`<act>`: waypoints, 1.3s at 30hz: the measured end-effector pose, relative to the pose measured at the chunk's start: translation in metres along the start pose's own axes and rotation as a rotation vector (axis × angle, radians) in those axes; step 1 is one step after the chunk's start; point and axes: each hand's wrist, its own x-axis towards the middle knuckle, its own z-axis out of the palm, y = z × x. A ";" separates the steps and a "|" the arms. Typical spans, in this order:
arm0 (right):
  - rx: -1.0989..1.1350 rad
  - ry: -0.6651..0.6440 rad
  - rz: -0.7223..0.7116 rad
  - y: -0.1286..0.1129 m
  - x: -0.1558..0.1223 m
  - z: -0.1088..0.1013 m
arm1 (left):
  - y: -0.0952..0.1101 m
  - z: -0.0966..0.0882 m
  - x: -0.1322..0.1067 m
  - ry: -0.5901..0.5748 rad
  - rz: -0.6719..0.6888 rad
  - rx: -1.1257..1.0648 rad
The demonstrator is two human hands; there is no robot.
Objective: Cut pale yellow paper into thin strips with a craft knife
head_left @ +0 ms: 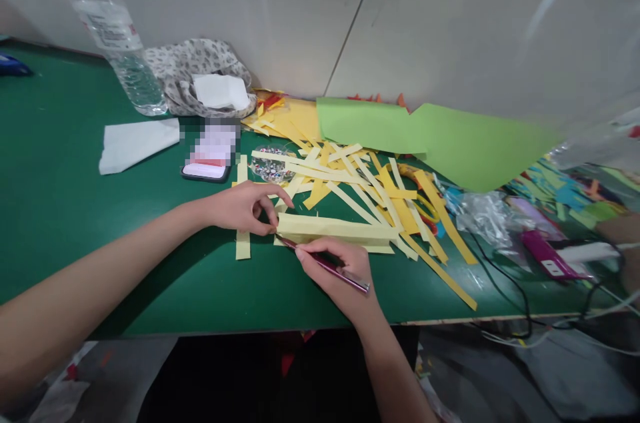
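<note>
My left hand (247,206) rests on the green table (60,210), its fingertips pinching the left end of a pale yellow folded paper strip (340,228). My right hand (340,276) is closed around a thin dark red pen (325,264), whose tip touches the strip's lower left edge. A heap of pale and darker yellow paper strips (365,183) lies just behind the strip. Another pale strip (243,244) lies under my left hand.
A water bottle (117,36), a patterned cloth (200,70), white tissue (135,143) and a phone (210,156) lie at the back left. Green paper sheets (440,136), plastic bags, cables and a purple device (545,256) crowd the right. A white wall stands behind.
</note>
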 end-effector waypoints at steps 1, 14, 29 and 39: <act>-0.007 -0.002 -0.013 0.000 0.000 0.000 | 0.000 0.000 0.000 -0.001 0.002 0.002; -0.006 -0.007 -0.078 0.001 -0.002 0.000 | -0.005 0.000 0.001 -0.003 0.030 -0.004; -0.019 0.103 0.169 0.039 -0.002 -0.070 | 0.002 -0.002 0.000 -0.007 -0.037 0.019; 0.015 0.144 0.173 0.055 -0.005 -0.096 | 0.001 -0.001 0.000 -0.014 -0.048 0.042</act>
